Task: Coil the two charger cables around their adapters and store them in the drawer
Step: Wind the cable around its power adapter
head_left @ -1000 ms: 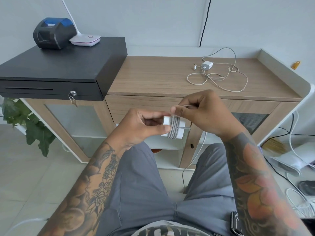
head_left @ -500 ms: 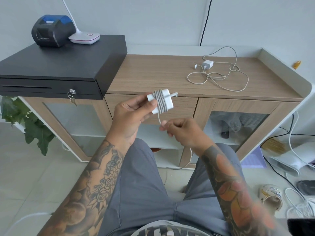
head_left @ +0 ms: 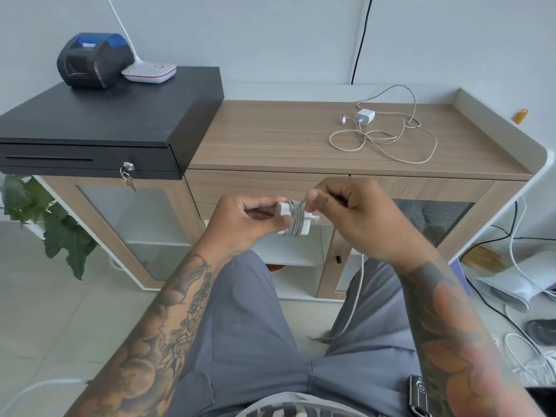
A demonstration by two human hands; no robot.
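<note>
My left hand (head_left: 240, 224) grips a white adapter (head_left: 296, 218) with several turns of grey-white cable wound round its middle. My right hand (head_left: 358, 218) pinches the cable just above the adapter's right end. The loose rest of that cable (head_left: 356, 293) hangs down between my knees. A second white adapter (head_left: 364, 116) lies on the wooden cabinet top (head_left: 270, 139), its cable (head_left: 400, 142) spread in loose loops beside it. The drawer front (head_left: 258, 185) below the cabinet top is shut, partly hidden behind my hands.
A black cash drawer (head_left: 99, 130) stands on the cabinet's left end, with a receipt printer (head_left: 93, 60) and a white lamp base (head_left: 149, 73) on it. A plant (head_left: 51, 224) stands at the left. Cables and papers (head_left: 526, 296) lie on the floor at the right.
My left hand has lowered the adapter from chest height. My right hand has come up from below it to the adapter's top, carrying the cable round for another turn.
</note>
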